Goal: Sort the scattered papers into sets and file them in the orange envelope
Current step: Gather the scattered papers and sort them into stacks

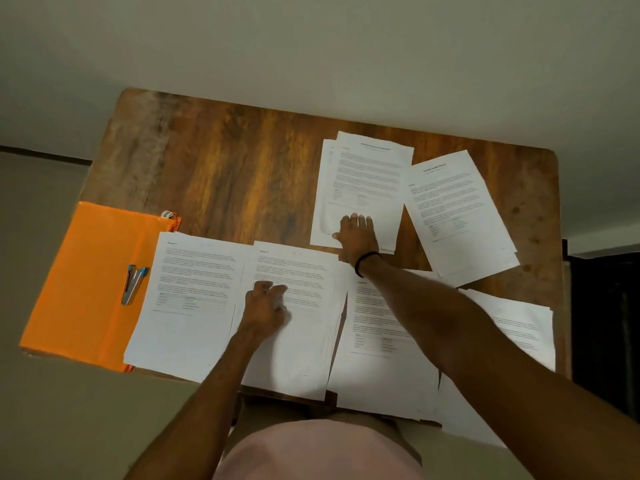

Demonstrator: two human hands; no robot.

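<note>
Now, from the head camera, lots of papers lie in piles on the brown table [225, 161]. The right hand [356, 237] reaches out across the table and lies flat on the far pile [363, 181]. Its fingers are straight and spread, and they point away from the person. It presses on the near end of the top sheet and does not wrap round anything.

The left hand [266, 303] is closer to the body, on the middle pile [298, 348]. Its fingers are curled on the page, but I cannot tell if they pinch a sheet or just rest there.

The orange envelope [86, 278] lies flat at the left edge of the table. It is well apart from the right hand and much nearer the left hand, with the left pile [187, 323] between. A stapler [133, 284] sits on top of it.

The far pile lies long-ways away from the person, so I think the right hand must slide it back toward the body.
</note>
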